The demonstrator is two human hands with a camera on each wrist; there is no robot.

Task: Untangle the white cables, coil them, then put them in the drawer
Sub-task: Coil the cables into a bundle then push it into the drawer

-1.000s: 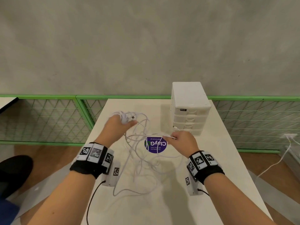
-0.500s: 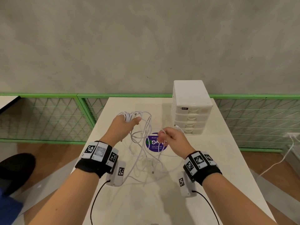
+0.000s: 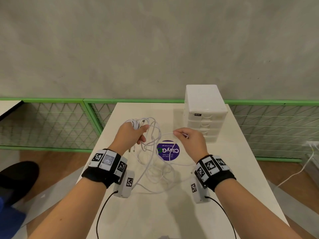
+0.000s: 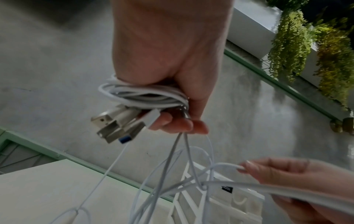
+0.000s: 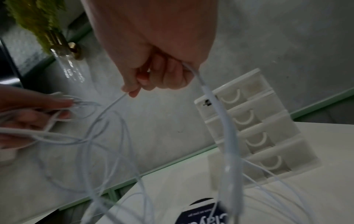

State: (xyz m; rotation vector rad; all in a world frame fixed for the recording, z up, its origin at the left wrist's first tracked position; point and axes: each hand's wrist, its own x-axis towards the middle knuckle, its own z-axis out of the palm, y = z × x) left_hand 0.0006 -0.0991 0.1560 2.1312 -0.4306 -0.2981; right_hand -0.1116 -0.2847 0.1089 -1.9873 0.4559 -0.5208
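My left hand point(image 3: 133, 134) grips a bunch of coiled white cable point(image 4: 141, 97) with several metal USB plugs point(image 4: 114, 127) sticking out of the fist. Loose white cables point(image 3: 155, 166) hang from it in tangled loops down onto the table point(image 3: 241, 169). To its right, my right hand point(image 3: 188, 140) pinches a single white strand point(image 5: 214, 97) between thumb and fingers, held above the table. The white drawer unit point(image 3: 205, 112) stands at the table's back right, all drawers closed, just behind the right hand.
A round purple sticker point(image 3: 168, 150) lies on the table under the hanging cables. Green mesh fencing point(image 3: 51, 121) runs behind the table, below a grey wall. Another white cable point(image 3: 300, 168) trails over the floor at the right. A dark shoe point(image 3: 17, 178) shows at the left.
The right hand has risen and shifted slightly right, drawing its strand away from the left hand. The loose loops have lifted and bunched nearer the table's middle. The left hand stayed almost still.
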